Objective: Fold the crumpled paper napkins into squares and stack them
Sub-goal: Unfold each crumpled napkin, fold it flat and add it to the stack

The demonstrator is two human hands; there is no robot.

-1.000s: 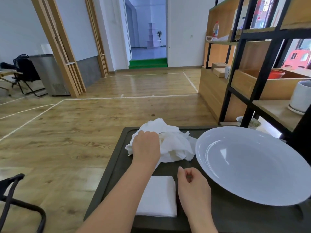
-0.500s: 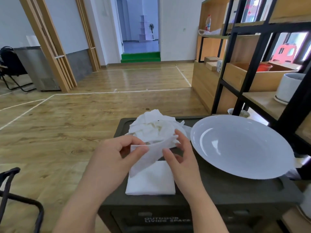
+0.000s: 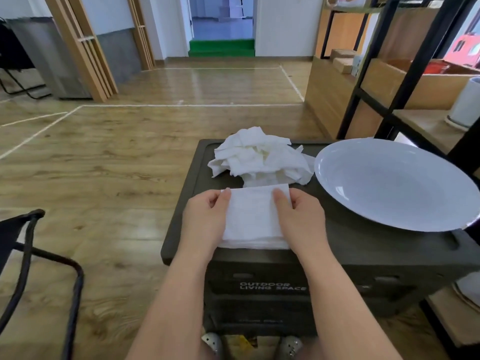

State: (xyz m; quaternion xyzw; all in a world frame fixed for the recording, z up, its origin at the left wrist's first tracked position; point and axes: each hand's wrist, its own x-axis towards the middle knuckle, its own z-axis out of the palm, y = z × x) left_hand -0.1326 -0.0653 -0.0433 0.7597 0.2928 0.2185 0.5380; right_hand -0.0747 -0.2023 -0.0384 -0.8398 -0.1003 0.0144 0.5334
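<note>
Both hands, left hand (image 3: 205, 219) and right hand (image 3: 302, 219), pinch a flattened napkin (image 3: 253, 216) over the folded stack (image 3: 254, 244); beyond their grip the crumpled pile (image 3: 259, 158) remains unfolded.

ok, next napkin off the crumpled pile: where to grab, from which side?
Pinch the loose corner sticking out at the top of the crumpled pile, coming from above. The plate crowds its right side, and both hands hold the flattened napkin in front.
</note>
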